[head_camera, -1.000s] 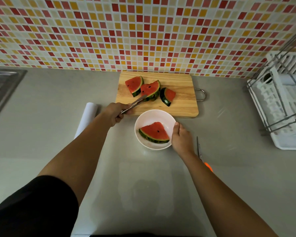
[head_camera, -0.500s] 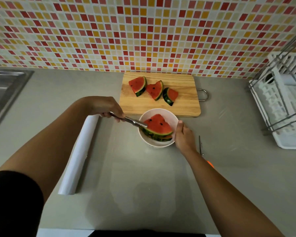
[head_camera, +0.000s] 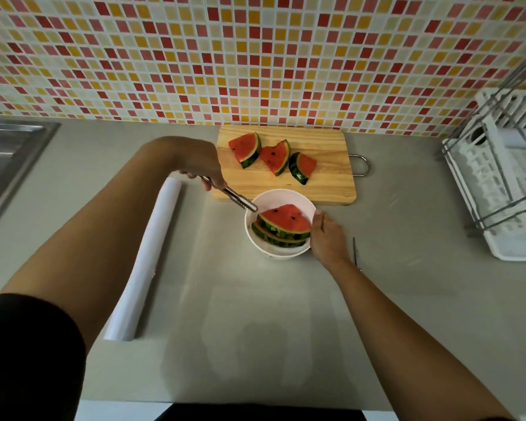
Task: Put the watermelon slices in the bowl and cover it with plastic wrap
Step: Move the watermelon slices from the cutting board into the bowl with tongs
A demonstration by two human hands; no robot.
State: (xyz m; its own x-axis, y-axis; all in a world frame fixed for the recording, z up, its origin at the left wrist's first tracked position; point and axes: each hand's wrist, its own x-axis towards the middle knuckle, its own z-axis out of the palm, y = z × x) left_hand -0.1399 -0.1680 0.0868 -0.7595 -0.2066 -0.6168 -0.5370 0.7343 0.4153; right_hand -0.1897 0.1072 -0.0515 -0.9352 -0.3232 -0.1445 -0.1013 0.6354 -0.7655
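**Desk:** Where is the watermelon?

**Operator:** I count two wedges in the white bowl (head_camera: 283, 255). The upper slice (head_camera: 286, 220) lies flesh up on the lower slice (head_camera: 274, 240), of which I see mostly green rind. Three more slices (head_camera: 275, 156) lie close together on the wooden cutting board (head_camera: 325, 183), which sits just behind the bowl.

**Desk:** And the hands?

**Operator:** The left hand (head_camera: 201, 165) is curled round the handles of the metal tongs (head_camera: 231, 196). The tongs slant down to the right. Their tips are drawn together over the bowl's left rim with nothing between them, just beside the upper slice. I cannot tell whether they touch the rim. The right hand (head_camera: 327, 238) grips the bowl's right side with the thumb up at the rim. Its other fingers are hidden from me.

**Desk:** The wrap?

**Operator:** The roll of plastic wrap (head_camera: 146, 262) lies on the grey counter (head_camera: 255, 314), left of the bowl and apart from it. It runs from near the board toward the front edge. The bowl stands uncovered.

**Desk:** Anything else in view?

**Operator:** A thin blade (head_camera: 355, 250) lies on the counter just right of the right wrist. There is a white dish rack (head_camera: 507, 208) at the far right and a steel sink (head_camera: 6, 159) at the far left.
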